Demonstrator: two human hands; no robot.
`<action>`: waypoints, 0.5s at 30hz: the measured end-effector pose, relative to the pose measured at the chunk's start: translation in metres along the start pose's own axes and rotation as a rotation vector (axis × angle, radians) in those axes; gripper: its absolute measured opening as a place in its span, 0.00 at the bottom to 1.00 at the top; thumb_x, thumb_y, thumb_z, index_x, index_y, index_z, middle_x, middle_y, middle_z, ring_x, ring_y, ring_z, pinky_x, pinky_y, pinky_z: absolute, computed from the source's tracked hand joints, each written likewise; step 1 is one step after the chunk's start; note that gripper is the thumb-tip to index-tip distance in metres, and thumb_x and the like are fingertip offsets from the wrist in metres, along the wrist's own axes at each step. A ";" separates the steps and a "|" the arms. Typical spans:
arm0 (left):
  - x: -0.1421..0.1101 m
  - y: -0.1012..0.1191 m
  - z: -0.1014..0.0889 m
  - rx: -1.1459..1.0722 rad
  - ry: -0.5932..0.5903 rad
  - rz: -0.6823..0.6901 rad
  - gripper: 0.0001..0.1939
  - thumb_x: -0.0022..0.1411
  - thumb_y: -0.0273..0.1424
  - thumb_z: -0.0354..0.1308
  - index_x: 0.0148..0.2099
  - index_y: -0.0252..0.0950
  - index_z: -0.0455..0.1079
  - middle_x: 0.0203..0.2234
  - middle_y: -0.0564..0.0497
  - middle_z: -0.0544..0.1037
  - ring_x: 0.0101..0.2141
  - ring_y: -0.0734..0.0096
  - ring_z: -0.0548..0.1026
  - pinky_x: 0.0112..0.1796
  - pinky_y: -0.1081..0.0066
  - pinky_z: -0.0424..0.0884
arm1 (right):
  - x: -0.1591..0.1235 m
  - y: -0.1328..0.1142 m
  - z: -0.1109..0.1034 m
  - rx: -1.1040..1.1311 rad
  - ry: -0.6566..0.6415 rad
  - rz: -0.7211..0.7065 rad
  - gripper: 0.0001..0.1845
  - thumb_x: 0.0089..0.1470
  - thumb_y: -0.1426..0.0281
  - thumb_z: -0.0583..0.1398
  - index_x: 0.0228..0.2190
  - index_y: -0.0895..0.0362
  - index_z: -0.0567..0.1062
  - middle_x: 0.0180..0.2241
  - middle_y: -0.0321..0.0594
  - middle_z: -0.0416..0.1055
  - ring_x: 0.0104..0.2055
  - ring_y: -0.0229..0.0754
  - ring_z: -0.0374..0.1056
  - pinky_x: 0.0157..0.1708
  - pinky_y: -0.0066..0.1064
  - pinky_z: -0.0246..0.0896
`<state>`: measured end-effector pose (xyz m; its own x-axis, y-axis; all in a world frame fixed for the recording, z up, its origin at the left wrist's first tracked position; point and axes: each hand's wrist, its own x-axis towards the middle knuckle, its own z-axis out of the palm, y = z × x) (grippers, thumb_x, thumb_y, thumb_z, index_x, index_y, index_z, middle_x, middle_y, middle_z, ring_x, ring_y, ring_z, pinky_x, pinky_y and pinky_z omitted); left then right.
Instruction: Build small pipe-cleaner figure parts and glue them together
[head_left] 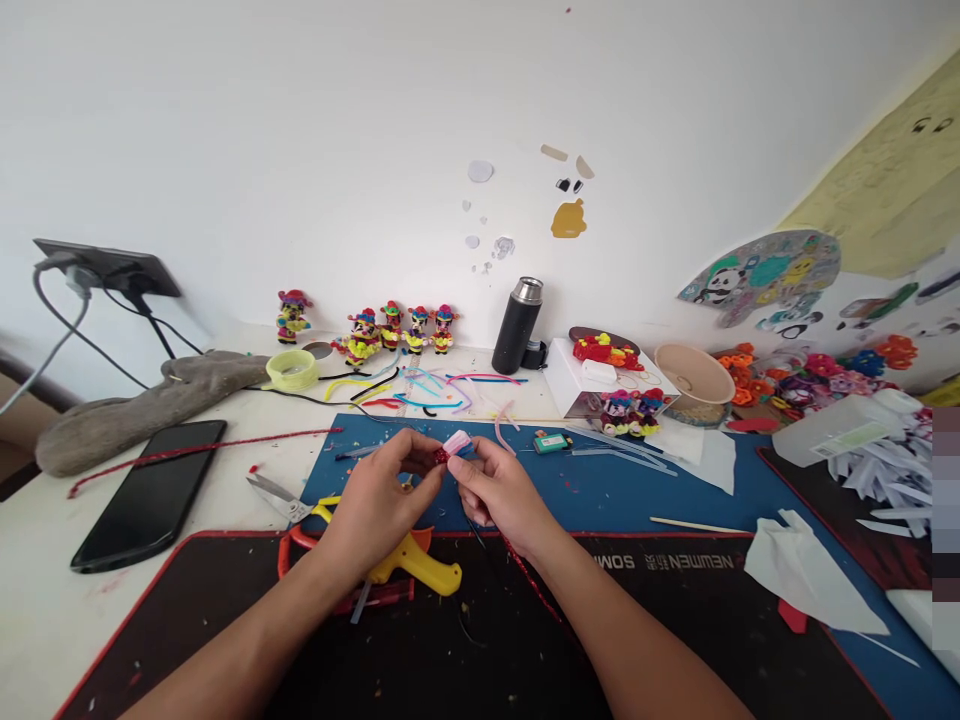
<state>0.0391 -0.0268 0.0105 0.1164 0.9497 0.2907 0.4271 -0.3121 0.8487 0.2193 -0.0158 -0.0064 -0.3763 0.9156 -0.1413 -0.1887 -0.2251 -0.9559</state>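
My left hand (386, 490) is closed in a pinch at a small red glittery piece (441, 456). Touching that piece is a small pink, white and blue bundle (457, 443), gripped by the closed fingers of my right hand (499, 487). What the bundle is made of is too small to tell. A red glittery cord (527, 572) runs down from beneath my right hand along the forearm. Partly hidden under my left wrist lies a yellow hot glue gun (427, 568). Scissors (289, 505) with open blades lie to the left of it.
A black phone (150, 495) with a red cord (202, 443) across it lies at left. Small figurines (391, 325), yellow tape (292, 370) and a black thermos (517, 325) stand along the wall. Coloured strips (435, 385) lie behind the blue mat (615, 500). At right is crumpled tissue (799, 560).
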 end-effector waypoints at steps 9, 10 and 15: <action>0.002 -0.003 -0.004 -0.021 0.040 -0.053 0.09 0.64 0.39 0.64 0.42 0.41 0.75 0.36 0.50 0.86 0.36 0.61 0.84 0.39 0.65 0.79 | -0.002 -0.002 0.002 -0.026 -0.001 0.016 0.27 0.53 0.45 0.69 0.32 0.55 0.71 0.16 0.24 0.61 0.14 0.30 0.53 0.15 0.25 0.45; 0.003 -0.003 -0.004 -0.029 0.047 -0.066 0.09 0.64 0.40 0.64 0.42 0.40 0.75 0.36 0.50 0.86 0.36 0.61 0.84 0.39 0.65 0.79 | -0.002 -0.002 0.003 -0.029 0.000 0.010 0.27 0.53 0.45 0.69 0.31 0.55 0.71 0.16 0.24 0.61 0.14 0.30 0.53 0.15 0.25 0.44; 0.005 -0.007 -0.004 -0.133 0.054 -0.154 0.14 0.61 0.44 0.67 0.41 0.40 0.75 0.36 0.49 0.85 0.36 0.60 0.84 0.39 0.65 0.80 | -0.003 -0.004 0.003 -0.041 0.007 -0.006 0.26 0.55 0.45 0.68 0.30 0.55 0.72 0.16 0.24 0.60 0.15 0.31 0.53 0.16 0.25 0.45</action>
<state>0.0327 -0.0202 0.0079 0.0094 0.9849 0.1727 0.3137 -0.1669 0.9347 0.2187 -0.0187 -0.0017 -0.3685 0.9195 -0.1369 -0.1542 -0.2056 -0.9664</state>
